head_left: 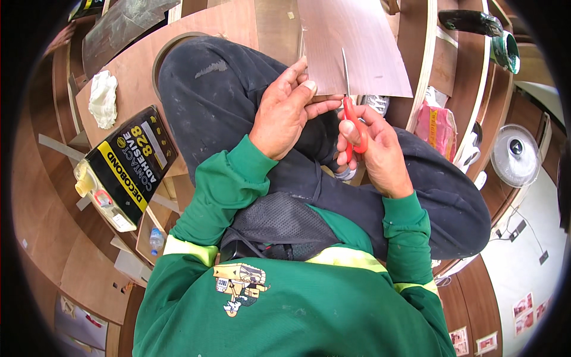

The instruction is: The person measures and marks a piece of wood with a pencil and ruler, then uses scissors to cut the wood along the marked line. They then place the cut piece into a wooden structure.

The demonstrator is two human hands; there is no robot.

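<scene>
And a thin, pinkish-brown wood-grain sheet (357,53) is spreading across the upper centre of the frame, while over at the left a black-and-yellow rectangular can (134,166) is sitting. Mid-frame, the left hand (282,119) is pinching the sheet's lower left corner; the right hand (380,152) is gripping red-handled metal scissors (349,113), a blade lying over the sheet's lower edge. Upper left, a crumpled white cloth (103,100) is resting.
</scene>
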